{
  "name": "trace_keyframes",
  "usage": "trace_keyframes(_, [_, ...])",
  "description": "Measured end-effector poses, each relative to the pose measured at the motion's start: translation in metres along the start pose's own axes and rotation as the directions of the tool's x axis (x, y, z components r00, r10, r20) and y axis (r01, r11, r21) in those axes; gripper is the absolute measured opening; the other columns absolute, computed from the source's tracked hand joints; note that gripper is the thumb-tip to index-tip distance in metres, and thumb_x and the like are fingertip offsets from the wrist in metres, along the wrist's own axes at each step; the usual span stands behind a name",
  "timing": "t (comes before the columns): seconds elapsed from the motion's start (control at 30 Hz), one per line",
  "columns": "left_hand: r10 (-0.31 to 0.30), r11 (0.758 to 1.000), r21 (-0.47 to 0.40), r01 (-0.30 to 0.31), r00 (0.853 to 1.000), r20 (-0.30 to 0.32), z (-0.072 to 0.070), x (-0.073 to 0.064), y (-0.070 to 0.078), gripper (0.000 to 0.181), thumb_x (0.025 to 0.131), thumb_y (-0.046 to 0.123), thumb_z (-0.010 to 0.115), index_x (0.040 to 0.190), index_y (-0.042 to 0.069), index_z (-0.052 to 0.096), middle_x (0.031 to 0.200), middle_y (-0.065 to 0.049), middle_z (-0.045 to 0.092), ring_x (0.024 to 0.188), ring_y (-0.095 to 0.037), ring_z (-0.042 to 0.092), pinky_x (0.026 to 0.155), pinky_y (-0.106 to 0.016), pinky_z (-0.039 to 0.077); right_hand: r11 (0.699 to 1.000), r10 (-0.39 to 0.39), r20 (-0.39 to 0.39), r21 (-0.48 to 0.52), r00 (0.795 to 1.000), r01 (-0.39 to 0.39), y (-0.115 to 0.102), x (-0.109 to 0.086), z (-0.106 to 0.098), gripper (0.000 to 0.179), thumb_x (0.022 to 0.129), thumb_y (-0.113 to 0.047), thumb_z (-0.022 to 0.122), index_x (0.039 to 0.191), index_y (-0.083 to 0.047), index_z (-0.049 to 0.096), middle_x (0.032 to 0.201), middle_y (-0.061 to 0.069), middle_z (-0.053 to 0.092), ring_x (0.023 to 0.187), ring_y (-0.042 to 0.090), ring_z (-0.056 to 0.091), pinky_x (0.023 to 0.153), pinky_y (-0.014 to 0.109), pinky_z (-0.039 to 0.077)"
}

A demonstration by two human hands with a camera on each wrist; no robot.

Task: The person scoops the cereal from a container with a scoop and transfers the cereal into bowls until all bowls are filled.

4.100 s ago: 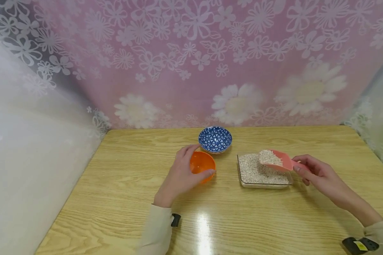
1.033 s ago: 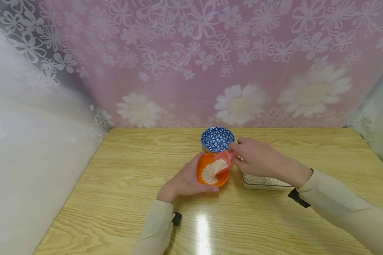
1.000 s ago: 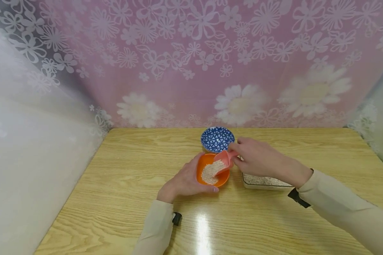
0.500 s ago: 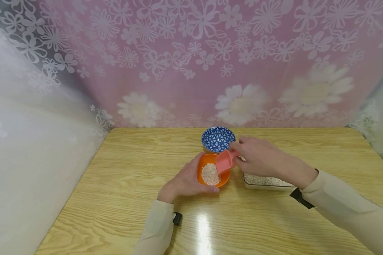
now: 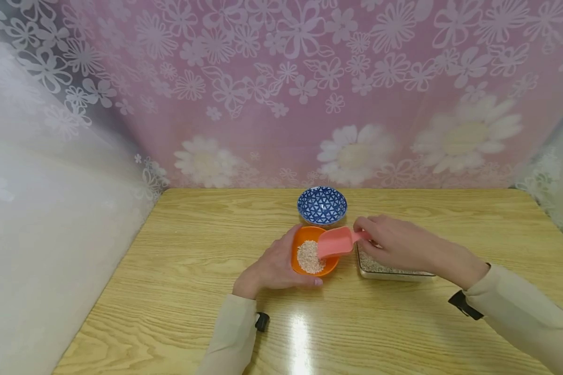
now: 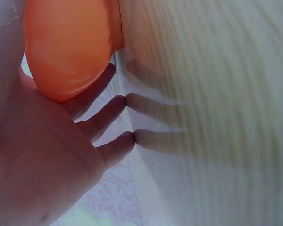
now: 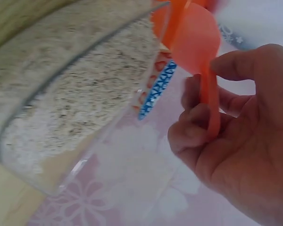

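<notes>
An orange bowl (image 5: 330, 266) stands on the table with a small heap of oats (image 5: 310, 257) in it. My left hand (image 5: 274, 266) holds its side, thumb at the near edge and fingers round the far edge. In the left wrist view the lower fingertips (image 6: 118, 141) touch the tabletop beside the bowl. My right hand (image 5: 399, 244) grips the handle of a pink scoop (image 5: 335, 242), fingers curled round it in the right wrist view. The scoop's bare inner face shows, its lip over the bowl's right side.
Right of the bowl, partly under my right hand, stands a clear rectangular container (image 5: 396, 277) full of oats. Behind the orange bowl sits a blue-and-white patterned bowl (image 5: 321, 204). A floral curtain (image 5: 262, 104) hangs along the table's back edge.
Oats have gone from container to scoop to orange bowl. In the last half second my right hand has drawn back rightward, turning the emptied scoop flatter. The left hand still holds the bowl.
</notes>
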State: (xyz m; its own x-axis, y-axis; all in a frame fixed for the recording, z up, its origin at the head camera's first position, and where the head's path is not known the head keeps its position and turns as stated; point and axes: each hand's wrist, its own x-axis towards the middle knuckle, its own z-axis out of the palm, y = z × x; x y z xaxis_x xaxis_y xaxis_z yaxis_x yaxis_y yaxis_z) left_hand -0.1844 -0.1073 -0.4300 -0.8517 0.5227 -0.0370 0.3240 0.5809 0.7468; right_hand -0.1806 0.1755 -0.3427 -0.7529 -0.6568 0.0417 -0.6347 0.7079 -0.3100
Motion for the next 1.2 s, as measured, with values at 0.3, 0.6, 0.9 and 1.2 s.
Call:
trace_keyframes(0.3, [-0.047, 0.998, -0.034, 0.046, 0.998, -0.032, -0.002, -0.004, -0.001, 0.114, 0.071, 0.050, 0.090, 0.160, 0.021, 0.024, 0.150, 0.002, 0.049, 0.131, -0.020, 0.050, 0.113, -0.048, 0.043, 0.987, 0.065, -0.048, 0.149, 0.997, -0.057, 0.015, -0.013, 0.009, 0.014, 0.101, -0.013, 0.059, 0.115, -0.012, 0.059, 0.087, -0.006, 0.061, 0.065, 0.003, 0.046, 0.060, 0.022, 0.043])
trace_keyframes(0.6, [-0.158, 0.986, 0.050, 0.159, 0.987, -0.023, -0.010, -0.011, -0.005, 0.126, 0.072, 0.055, 0.087, 0.165, 0.018, 0.011, 0.165, -0.006, 0.032, 0.147, -0.036, 0.035, 0.120, -0.060, 0.033, 0.974, 0.100, -0.165, 0.219, 0.981, -0.063, 0.036, -0.045, 0.011, 0.016, 0.102, -0.019, 0.063, 0.116, -0.015, 0.059, 0.072, -0.015, 0.052, 0.057, -0.002, 0.037, 0.053, 0.022, 0.036])
trace_keyframes(0.9, [-0.159, 0.978, 0.129, 0.167, 0.985, -0.069, -0.014, -0.015, 0.006, 0.126, 0.072, 0.063, 0.084, 0.166, 0.026, 0.008, 0.166, -0.010, 0.025, 0.149, -0.035, 0.030, 0.116, -0.061, 0.039, 0.983, 0.080, -0.258, 0.181, 0.963, -0.033, 0.062, -0.072, 0.018, 0.021, 0.099, -0.011, 0.066, 0.117, -0.020, 0.061, 0.070, -0.018, 0.047, 0.056, -0.004, 0.036, 0.052, 0.021, 0.032])
trace_keyframes(1.2, [-0.009, 0.996, 0.080, 0.025, 0.981, -0.193, -0.007, -0.007, 0.038, 0.111, 0.077, 0.058, 0.083, 0.164, 0.032, 0.018, 0.164, -0.006, 0.028, 0.151, -0.030, 0.028, 0.116, -0.058, 0.040, 0.997, 0.010, -0.319, 0.076, 0.948, 0.016, 0.076, -0.081, 0.023, 0.031, 0.089, -0.003, 0.076, 0.112, -0.021, 0.065, 0.091, -0.015, 0.065, 0.066, -0.008, 0.043, 0.057, 0.020, 0.035])
